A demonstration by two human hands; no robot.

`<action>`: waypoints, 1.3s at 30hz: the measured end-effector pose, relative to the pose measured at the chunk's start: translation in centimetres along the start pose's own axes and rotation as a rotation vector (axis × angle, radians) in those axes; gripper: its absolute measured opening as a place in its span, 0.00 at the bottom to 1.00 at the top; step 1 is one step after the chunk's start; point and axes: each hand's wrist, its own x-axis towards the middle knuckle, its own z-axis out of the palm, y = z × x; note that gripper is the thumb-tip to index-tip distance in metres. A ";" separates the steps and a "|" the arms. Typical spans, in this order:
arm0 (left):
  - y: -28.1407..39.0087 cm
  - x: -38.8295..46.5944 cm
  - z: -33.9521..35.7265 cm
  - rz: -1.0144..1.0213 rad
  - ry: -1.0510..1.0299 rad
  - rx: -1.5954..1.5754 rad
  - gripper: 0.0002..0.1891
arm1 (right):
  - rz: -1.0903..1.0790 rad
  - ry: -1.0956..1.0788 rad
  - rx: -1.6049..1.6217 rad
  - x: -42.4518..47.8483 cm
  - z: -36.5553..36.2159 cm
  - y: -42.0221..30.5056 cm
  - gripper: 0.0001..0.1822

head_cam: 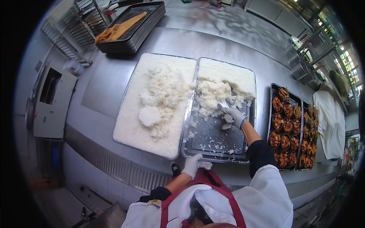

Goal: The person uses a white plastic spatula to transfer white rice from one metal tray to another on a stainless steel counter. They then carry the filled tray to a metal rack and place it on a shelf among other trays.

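Note:
My right hand (232,117), in a white knit glove with a blue cuff, grips a metal scraper or spatula (224,104). Its blade meets loose white rice (212,92) in the right-hand metal tray (218,134). A thick bed of rice still covers that tray's far end, while scattered grains lie on the bared dark bottom near me. My gloved left hand (194,166) is at the tray's near left corner; whether its fingers hold the rim cannot be made out. Alongside, the left tray (148,155) is full of rice (132,125), with a loose heap and a round, flat-topped clump on top.
Both trays rest on a steel table (105,82). Stacked dark trays (132,42) carry a yellow cloth (121,27) at the far left. To the right, two trays (299,97) hold several small cups of diced food (285,141), beside a white cloth (329,122).

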 end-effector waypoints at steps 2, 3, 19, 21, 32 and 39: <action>-0.1 0.0 -0.1 0.010 -0.016 -0.008 0.23 | -0.064 0.072 -0.025 0.8 1.1 -0.4 0.18; -0.1 -0.1 0.0 0.017 -0.023 -0.010 0.23 | -0.097 0.106 -0.038 1.1 1.4 -0.5 0.16; -0.1 0.1 -0.7 -0.013 -0.020 -0.012 0.25 | -0.212 -0.070 0.002 -5.1 9.9 -2.6 0.21; -0.7 0.5 -1.4 0.007 -0.064 -0.031 0.24 | -0.218 -0.214 -0.039 -4.5 12.4 -3.0 0.20; -11.0 12.3 -13.5 0.457 -0.188 0.391 0.18 | -0.096 -0.796 0.895 3.6 35.1 -3.4 0.23; -7.2 7.8 -6.9 0.099 -0.077 -0.010 0.20 | 0.037 -1.061 1.415 6.5 38.0 -3.8 0.30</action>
